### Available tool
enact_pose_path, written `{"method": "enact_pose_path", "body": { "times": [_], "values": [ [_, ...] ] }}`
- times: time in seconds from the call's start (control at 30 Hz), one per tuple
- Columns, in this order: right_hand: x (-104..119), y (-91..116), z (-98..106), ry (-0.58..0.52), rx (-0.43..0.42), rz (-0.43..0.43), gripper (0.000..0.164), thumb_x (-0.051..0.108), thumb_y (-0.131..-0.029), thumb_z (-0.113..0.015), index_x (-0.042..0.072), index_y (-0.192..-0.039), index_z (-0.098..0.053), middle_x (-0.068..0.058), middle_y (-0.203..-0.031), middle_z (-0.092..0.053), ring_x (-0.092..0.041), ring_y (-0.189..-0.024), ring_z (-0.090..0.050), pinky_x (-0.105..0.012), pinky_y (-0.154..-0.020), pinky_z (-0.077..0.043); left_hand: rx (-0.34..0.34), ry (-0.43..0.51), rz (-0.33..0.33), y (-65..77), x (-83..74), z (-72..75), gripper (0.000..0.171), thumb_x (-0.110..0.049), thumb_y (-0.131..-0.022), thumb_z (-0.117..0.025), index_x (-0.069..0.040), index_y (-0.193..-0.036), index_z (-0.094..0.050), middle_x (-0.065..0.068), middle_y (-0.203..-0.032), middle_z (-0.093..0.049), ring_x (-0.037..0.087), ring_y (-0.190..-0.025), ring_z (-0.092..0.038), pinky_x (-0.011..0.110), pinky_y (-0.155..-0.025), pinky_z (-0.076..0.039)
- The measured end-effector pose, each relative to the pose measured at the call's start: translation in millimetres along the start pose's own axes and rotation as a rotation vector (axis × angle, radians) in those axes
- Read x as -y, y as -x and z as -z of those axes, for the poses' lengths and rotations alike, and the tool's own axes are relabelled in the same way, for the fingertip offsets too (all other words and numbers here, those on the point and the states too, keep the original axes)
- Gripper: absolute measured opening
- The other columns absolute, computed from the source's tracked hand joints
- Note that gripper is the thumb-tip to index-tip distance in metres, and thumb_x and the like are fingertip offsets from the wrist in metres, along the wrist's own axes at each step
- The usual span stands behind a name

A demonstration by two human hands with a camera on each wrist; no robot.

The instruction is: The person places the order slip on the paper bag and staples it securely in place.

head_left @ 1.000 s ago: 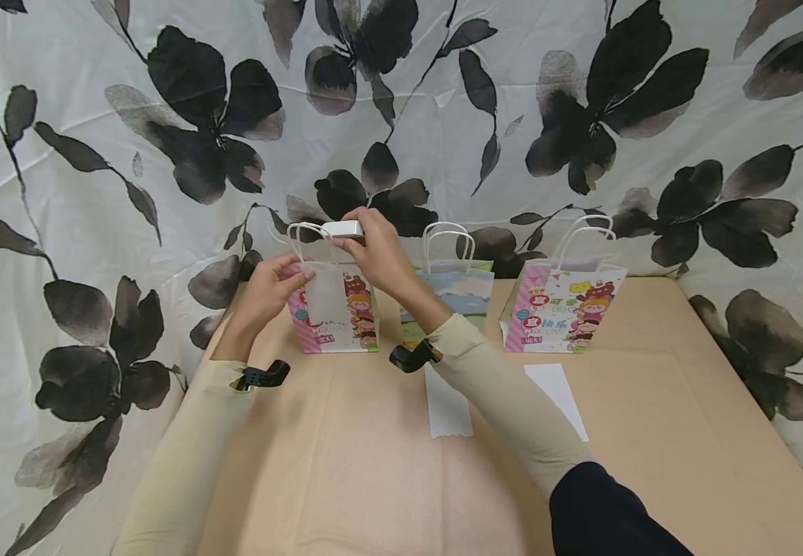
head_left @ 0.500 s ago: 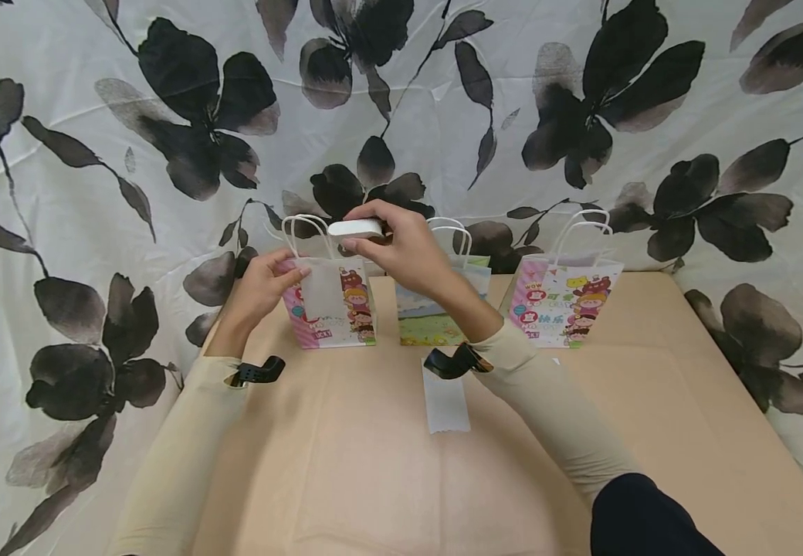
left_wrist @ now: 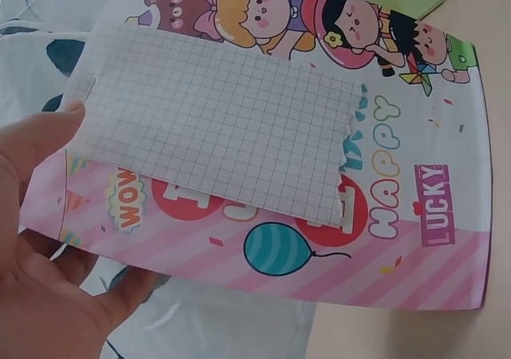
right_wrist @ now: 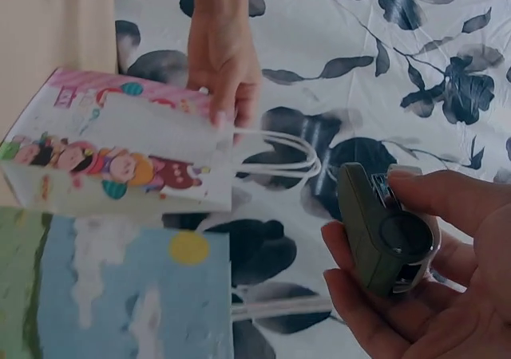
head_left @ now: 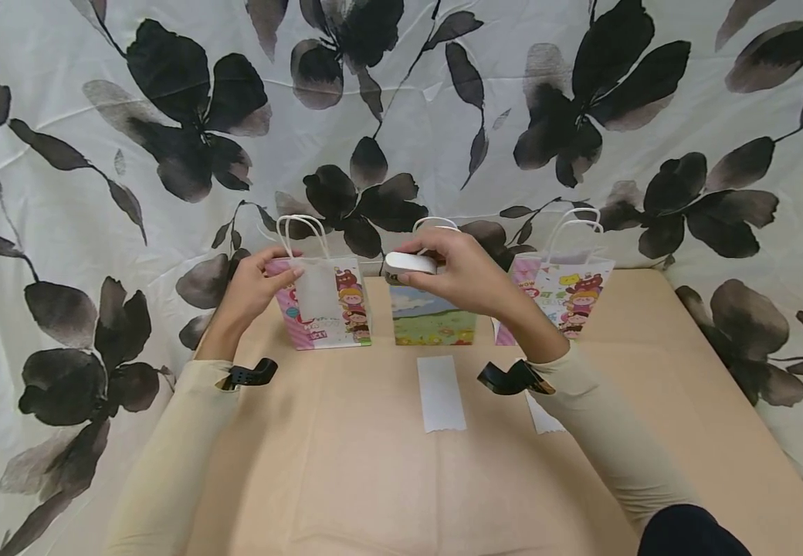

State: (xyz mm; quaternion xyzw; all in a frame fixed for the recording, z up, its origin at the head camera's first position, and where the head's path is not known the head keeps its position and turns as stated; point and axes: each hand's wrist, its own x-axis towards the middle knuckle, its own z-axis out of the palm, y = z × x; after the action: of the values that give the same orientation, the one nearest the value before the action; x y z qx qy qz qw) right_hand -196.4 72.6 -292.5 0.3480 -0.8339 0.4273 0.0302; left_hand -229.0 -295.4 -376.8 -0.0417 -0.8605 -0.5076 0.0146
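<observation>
My left hand [head_left: 252, 289] holds the top left edge of a pink and white paper gift bag [head_left: 353, 313], thumb in front and fingers behind. Against the bag's front, at its top edge, lies a strip of grid paper [left_wrist: 215, 128] with a torn lower end. Between thumb and fingers of my right hand [head_left: 478, 270] is a small stapler [right_wrist: 383, 239], white on one side and dark green on the other. That hand hovers in front of the top of a landscape-print gift bag [head_left: 436, 324], apart from the pink bag.
Another pink and white gift bag [head_left: 575, 297] stands at the right, partly behind my right wrist. Two white paper strips lie on the table [head_left: 360, 479]: one strip [head_left: 441, 394] before the middle bag, another strip [head_left: 543, 415] partly under my right forearm. A floral cloth [head_left: 443, 139] hangs behind.
My right hand has moved right with the stapler, away from the pink bag's top edge to the middle bag. The left hand keeps its hold on the pink bag.
</observation>
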Motion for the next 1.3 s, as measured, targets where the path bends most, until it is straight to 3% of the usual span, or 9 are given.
{"method": "enact_pose_path", "body": {
  "times": [0.2, 0.47, 0.6, 0.7, 0.87, 1.13, 1.3],
  "values": [
    [-20, 23, 16, -0.008, 0.039, -0.038, 0.029, 0.013, -0.089, -0.08, 0.013, -0.116, -0.072, -0.001, -0.109, -0.067, -0.017, -0.096, -0.062, -0.036, -0.086, -0.054, -0.053, -0.041, -0.044, 4.7, 1.2, 8.1, 0.061, -0.032, -0.096, -0.072, -0.015, -0.149, -0.047, 0.011, -0.143, -0.054, 0.028, -0.129, -0.048, 0.052, -0.108, -0.04],
    [-51, 60, 44, 0.047, 0.117, -0.12, 0.028, 0.015, -0.09, -0.079, 0.017, -0.117, -0.072, 0.0, -0.109, -0.068, -0.017, -0.095, -0.058, -0.035, -0.08, -0.052, -0.097, -0.02, -0.09, 29.2, -16.8, 21.4, 0.064, -0.017, -0.097, -0.069, -0.004, -0.152, -0.039, 0.022, -0.143, -0.05, 0.033, -0.129, -0.048, 0.02, -0.093, -0.041],
    [-69, 81, 56, 0.068, 0.144, -0.169, 0.03, 0.01, -0.091, -0.077, 0.016, -0.119, -0.072, -0.001, -0.112, -0.067, -0.019, -0.098, -0.056, -0.027, -0.081, -0.052, -0.119, 0.002, -0.094, 35.2, -2.2, 27.2, 0.06, -0.016, -0.097, -0.069, -0.003, -0.149, -0.043, 0.019, -0.139, -0.052, 0.028, -0.124, -0.05, 0.01, -0.09, -0.043],
    [-82, 96, 64, 0.088, 0.154, -0.205, 0.031, 0.006, -0.09, -0.077, 0.015, -0.12, -0.071, -0.001, -0.114, -0.067, -0.019, -0.101, -0.058, -0.022, -0.082, -0.053, -0.134, 0.007, -0.09, 38.1, 13.5, 30.1, 0.059, -0.016, -0.097, -0.07, -0.003, -0.148, -0.045, 0.011, -0.136, -0.054, 0.02, -0.121, -0.051, 0.008, -0.091, -0.044],
    [-102, 119, 75, 0.127, 0.168, -0.274, 0.031, 0.008, -0.09, -0.077, 0.015, -0.12, -0.072, -0.002, -0.115, -0.069, -0.02, -0.101, -0.061, -0.025, -0.082, -0.054, -0.151, -0.009, -0.075, 48.6, 27.3, 30.4, 0.057, -0.024, -0.097, -0.071, -0.007, -0.146, -0.048, 0.006, -0.131, -0.058, 0.015, -0.114, -0.057, 0.009, -0.087, -0.048],
    [-132, 150, 84, 0.105, 0.188, -0.357, 0.028, 0.012, -0.091, -0.077, 0.013, -0.119, -0.071, -0.005, -0.113, -0.067, -0.023, -0.1, -0.059, -0.022, -0.083, -0.052, -0.175, 0.033, -0.086, 66.7, 36.2, 25.3, 0.045, -0.019, -0.098, -0.069, -0.003, -0.137, -0.053, 0.016, -0.127, -0.061, 0.006, -0.103, -0.06, 0.012, -0.084, -0.05],
    [-151, 170, 88, 0.127, 0.178, -0.391, 0.028, 0.013, -0.091, -0.077, 0.012, -0.118, -0.071, -0.007, -0.116, -0.067, -0.025, -0.106, -0.058, -0.022, -0.087, -0.05, -0.159, 0.036, -0.072, 77.3, 36.4, 17.0, 0.035, -0.019, -0.098, -0.069, -0.002, -0.127, -0.058, 0.005, -0.115, -0.063, 0.007, -0.099, -0.062, 0.013, -0.082, -0.051]
  ]
}}
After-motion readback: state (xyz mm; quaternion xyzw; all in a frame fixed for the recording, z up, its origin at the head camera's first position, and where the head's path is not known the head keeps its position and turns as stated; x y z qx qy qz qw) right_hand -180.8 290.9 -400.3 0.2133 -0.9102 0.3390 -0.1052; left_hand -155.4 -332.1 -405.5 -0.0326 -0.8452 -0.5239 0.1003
